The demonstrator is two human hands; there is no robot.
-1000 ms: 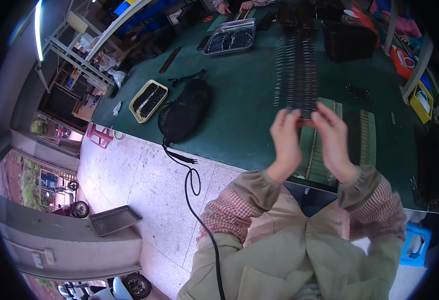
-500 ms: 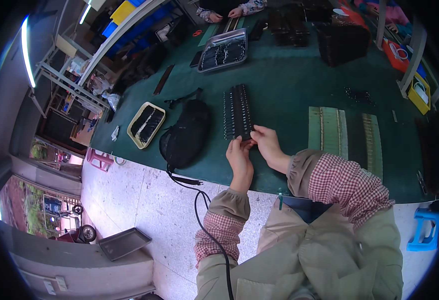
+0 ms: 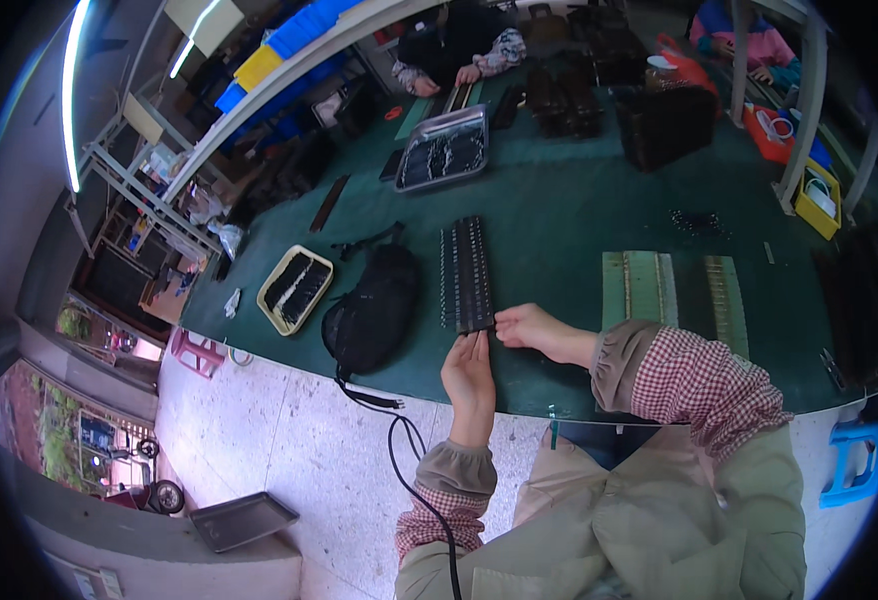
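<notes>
A flat black strip panel (image 3: pixel 475 270) lies lengthwise on the green table, with rows of small shiny metal pieces along it and down its left edge. At its near end, my left hand (image 3: pixel 470 380) is palm up, its fingers closed at the edge. My right hand (image 3: pixel 539 332) is pinched beside the near right corner; whatever its fingertips hold is too small to make out. A black pouch (image 3: pixel 379 308) with a strap and cable lies to the left, and beyond it a cream tray (image 3: pixel 281 318) of thin black pieces.
A metal tray (image 3: pixel 401 182) of similar black pieces stands farther back. Green ridged boards (image 3: pixel 644 288) lie to the right, with small dark pieces (image 3: pixel 699 222) above them. A co-worker's hands (image 3: pixel 467 75) work across the table (image 3: pixel 559 215). Metal posts (image 3: pixel 804 110) rise at right.
The view has tilted up, so the table sits lower in the picture. My right hand has shifted from the panel's near end to beside its corner.
</notes>
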